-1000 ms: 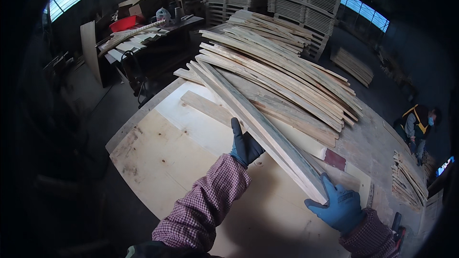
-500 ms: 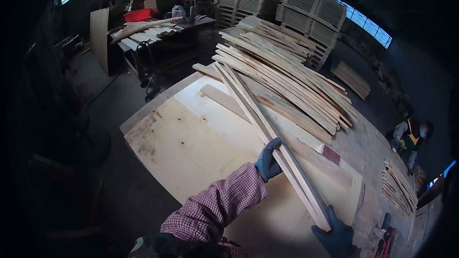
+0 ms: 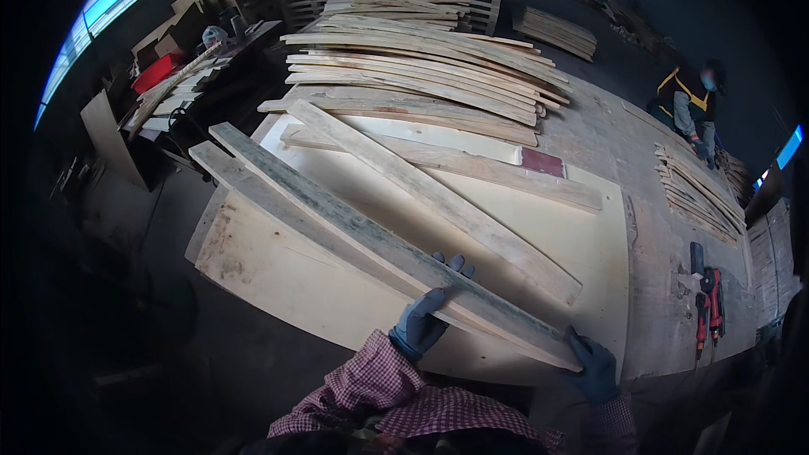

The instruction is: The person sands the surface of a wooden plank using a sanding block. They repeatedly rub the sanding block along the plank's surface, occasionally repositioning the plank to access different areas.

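Note:
Two long wooden slats lie side by side in my hands, slanting from far left to near right above a pale plywood panel [image 3: 253, 261]. One slat [image 3: 345, 221] has a dark-stained face; the other slat [image 3: 278, 217] is paler and runs along its near side. My left hand [image 3: 423, 322], in a blue-grey glove, wraps round them near the middle, its fingertips showing beyond the far edge. My right hand [image 3: 595, 364], gloved alike, grips their near right end. Just beyond, a loose slat [image 3: 438, 200] rests diagonally on the panel, crossing over a flat board [image 3: 514, 181].
A pile of slats [image 3: 421, 67] covers the table's far side. A dark red patch [image 3: 543, 163] marks a white strip. Red and black power tools [image 3: 709, 307] lie at right, near more slats [image 3: 695, 190]. A co-worker [image 3: 691, 105] is beyond. A red basin [image 3: 158, 72] sits back left.
The slats in my hands have swung left and come nearer me. One slat now lies apart on the panel. My view has turned to the right.

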{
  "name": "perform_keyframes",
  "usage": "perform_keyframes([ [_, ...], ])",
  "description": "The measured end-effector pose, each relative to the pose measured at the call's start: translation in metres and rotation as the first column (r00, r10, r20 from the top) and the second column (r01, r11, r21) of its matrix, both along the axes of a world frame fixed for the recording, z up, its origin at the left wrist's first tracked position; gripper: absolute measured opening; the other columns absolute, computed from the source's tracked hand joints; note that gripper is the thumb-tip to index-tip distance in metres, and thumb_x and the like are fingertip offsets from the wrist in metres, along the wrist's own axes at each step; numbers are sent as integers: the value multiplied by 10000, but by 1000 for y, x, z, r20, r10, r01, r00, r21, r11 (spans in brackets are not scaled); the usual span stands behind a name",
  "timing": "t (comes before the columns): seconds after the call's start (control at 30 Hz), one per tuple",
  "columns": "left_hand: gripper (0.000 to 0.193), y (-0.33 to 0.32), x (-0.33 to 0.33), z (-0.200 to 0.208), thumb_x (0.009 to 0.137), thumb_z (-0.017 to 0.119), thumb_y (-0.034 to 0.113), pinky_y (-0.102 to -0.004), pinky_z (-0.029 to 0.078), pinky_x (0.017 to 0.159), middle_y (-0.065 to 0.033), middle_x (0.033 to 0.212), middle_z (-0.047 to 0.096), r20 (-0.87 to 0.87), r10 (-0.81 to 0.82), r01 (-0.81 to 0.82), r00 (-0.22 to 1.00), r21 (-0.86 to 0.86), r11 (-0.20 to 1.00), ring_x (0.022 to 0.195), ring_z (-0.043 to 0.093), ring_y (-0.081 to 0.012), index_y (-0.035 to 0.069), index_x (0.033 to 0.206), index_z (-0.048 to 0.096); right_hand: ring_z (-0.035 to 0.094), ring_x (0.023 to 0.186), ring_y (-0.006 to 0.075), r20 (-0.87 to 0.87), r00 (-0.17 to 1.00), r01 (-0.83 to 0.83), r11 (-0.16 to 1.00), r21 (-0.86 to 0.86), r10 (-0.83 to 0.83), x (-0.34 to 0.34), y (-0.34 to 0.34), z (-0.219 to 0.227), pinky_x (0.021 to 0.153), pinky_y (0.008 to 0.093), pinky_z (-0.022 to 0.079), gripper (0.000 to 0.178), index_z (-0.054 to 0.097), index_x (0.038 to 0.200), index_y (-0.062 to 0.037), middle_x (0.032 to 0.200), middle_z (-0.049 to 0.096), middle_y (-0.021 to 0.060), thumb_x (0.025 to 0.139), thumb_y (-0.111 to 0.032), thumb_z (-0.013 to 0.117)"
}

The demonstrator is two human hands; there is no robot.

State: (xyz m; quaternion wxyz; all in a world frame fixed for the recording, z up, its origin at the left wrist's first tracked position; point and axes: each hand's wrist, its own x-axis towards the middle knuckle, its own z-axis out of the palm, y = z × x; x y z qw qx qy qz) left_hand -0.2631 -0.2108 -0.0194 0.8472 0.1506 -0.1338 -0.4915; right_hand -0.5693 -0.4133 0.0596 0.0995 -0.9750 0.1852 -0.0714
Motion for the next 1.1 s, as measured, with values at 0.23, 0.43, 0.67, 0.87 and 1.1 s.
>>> perform_keyframes([
  [0.23, 559, 25, 14, -13, 1002, 566, 321, -398, 476, 1058, -153, 1453, 498, -45, -73, 85, 996, 484, 871, 1312, 519, -273, 8, 1447, 436, 588, 822, 254, 31, 998, -57, 998, -9, 57, 33, -25, -24, 764, 425, 488, 802, 530, 1472, -246, 879, 585, 54, 746, -449, 804],
  [0.43, 804, 8, 46, -3, 946, 473, 699, -350, 566, 867, -172, 1179, 674, 27, -507, 282, 861, 805, 522, 1028, 679, -259, -26, 1272, 598, 608, 861, 256, 9, 1000, 28, 999, 26, -28, 36, -42, -68, 816, 416, 510, 820, 529, 1471, -269, 950, 607, 71, 721, -373, 845],
  [0.67, 713, -23, 49, 20, 933, 527, 685, -296, 568, 649, -138, 879, 735, 207, -567, 116, 797, 869, 481, 729, 702, -198, -3, 1035, 681, 554, 1111, 268, -29, 999, 28, 962, -271, -37, 67, -123, -98, 928, 459, 461, 917, 502, 1485, -285, 1203, 578, 56, 662, -462, 865],
  [0.87, 604, 51, 81, 0, 809, 782, 393, -518, 414, 1092, -155, 1388, 561, 776, -470, -761, -421, -20, 649, 1323, 485, -385, 132, 1324, 606, 518, 1173, 292, -137, 987, -88, 995, -49, 80, 50, -90, -55, 975, 455, 415, 939, 498, 1489, -227, 1252, 562, 67, 666, -513, 847],
  [1.1, 859, 57, 123, -35, 786, 682, 618, -611, 184, 1189, -189, 1561, 350, 555, -584, -730, -592, -63, 680, 1436, 305, -434, 250, 1516, 420, 534, 1181, 330, 24, 976, 211, 965, 157, -217, 88, -119, -83, 1022, 476, 414, 779, 514, 1460, -117, 1259, 585, 134, 804, -434, 788],
])
